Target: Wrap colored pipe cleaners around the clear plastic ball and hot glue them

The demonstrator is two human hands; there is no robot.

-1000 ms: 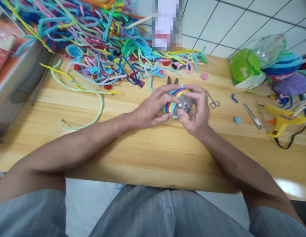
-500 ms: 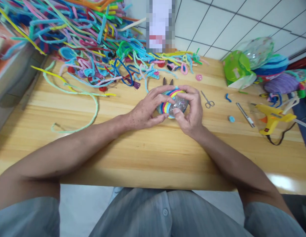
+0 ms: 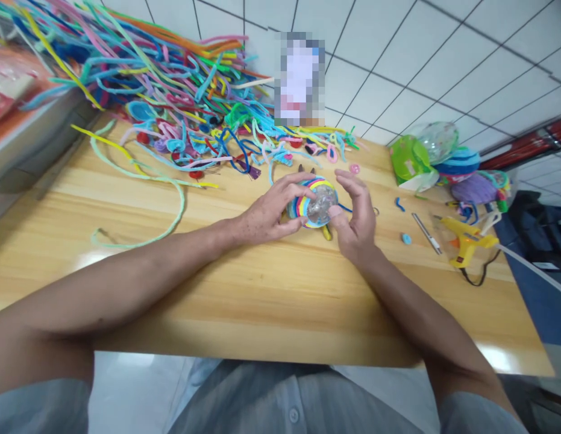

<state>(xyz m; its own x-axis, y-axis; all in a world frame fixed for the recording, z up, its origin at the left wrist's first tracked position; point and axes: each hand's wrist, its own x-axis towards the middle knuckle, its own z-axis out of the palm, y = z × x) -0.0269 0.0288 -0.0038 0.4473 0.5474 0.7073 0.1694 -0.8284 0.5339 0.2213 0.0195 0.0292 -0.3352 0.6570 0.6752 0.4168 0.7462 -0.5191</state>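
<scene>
A clear glittery ball wrapped in rainbow rings of pipe cleaner sits between both hands on the wooden table. My left hand cups its left side, fingers curled over the top. My right hand touches its right side with the thumb on the ball's lower edge, while the other fingers are lifted and spread apart. A short yellow piece pokes out under the ball.
A big heap of coloured pipe cleaners fills the back left. A long pale green pipe cleaner loops across the table. On the right lie a yellow glue gun, a craft knife, small blue bits and a green bag with more balls.
My right hand's fingers have lifted off the ball and spread, leaving the thumb on it. The camera view has pulled back and tilted up, so the table shows wider.
</scene>
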